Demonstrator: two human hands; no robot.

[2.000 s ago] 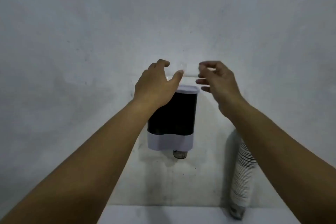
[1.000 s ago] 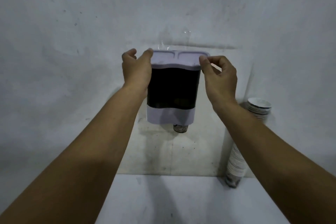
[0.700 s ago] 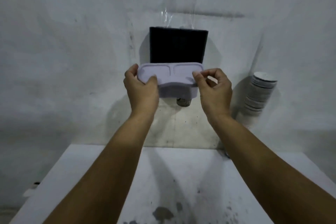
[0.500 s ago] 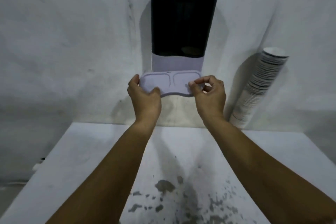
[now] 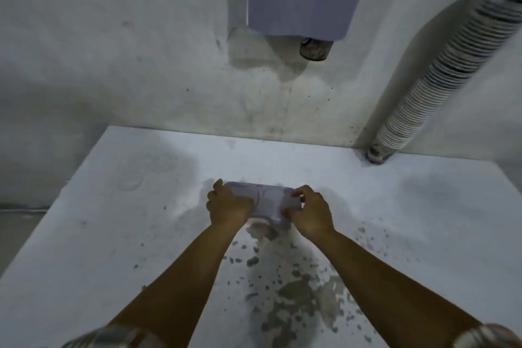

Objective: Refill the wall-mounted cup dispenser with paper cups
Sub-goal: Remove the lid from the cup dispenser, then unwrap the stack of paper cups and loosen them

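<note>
Both hands, left point(image 5: 228, 206) & right point(image 5: 309, 213), grip pale plastic dispenser lid point(image 5: 268, 200) on white table point(image 5: 113, 206); tall leaning paper-cup stack point(image 5: 440, 76) stands far right of lid, nearer right hand.

A white, paint-chipped table point(image 5: 118, 220) against the wall holds a dispenser lid point(image 5: 268, 202) and a leaning stack of paper cups point(image 5: 440, 73).
</note>
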